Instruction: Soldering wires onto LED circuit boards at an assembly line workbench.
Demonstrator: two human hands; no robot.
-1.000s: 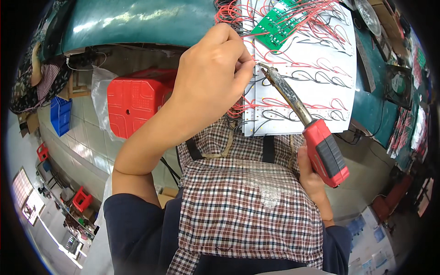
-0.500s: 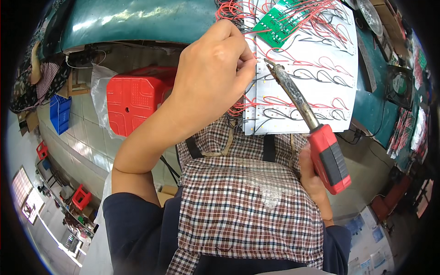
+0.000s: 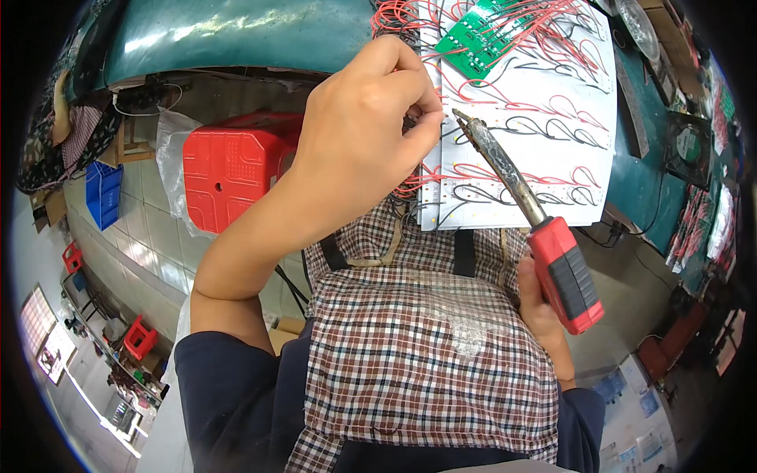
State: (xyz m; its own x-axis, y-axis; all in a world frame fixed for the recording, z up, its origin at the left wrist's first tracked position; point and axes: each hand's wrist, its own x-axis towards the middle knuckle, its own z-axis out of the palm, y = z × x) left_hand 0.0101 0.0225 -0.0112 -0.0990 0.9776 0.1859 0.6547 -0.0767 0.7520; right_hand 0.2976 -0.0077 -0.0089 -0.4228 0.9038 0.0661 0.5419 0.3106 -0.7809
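Note:
My right hand (image 3: 542,317) is closed round the handle of a soldering iron (image 3: 561,272) with a red and black grip. Its dark, worn tip points up and left, just to the right of my left fingertips. With thumb and forefinger pinched together, my left hand (image 3: 367,118) holds a thin wire at the left edge of a stack of white boards (image 3: 520,150). Most of that wire is hidden by the fingers. Rows of red wires (image 3: 512,102) and black wires (image 3: 528,130) lie looped across the boards. A green circuit board (image 3: 475,39) rests on top, towards the far side.
The boards lie on a green-topped bench (image 3: 236,35), over a checked apron (image 3: 426,347) on my lap. A red plastic stool (image 3: 225,177) stands at the left, near a blue bin (image 3: 103,195). Another person's arm (image 3: 61,114) shows at the far left.
My left fingertips have shifted slightly nearer to me, from beside the red row towards the black row. The iron's tip has come slightly nearer too.

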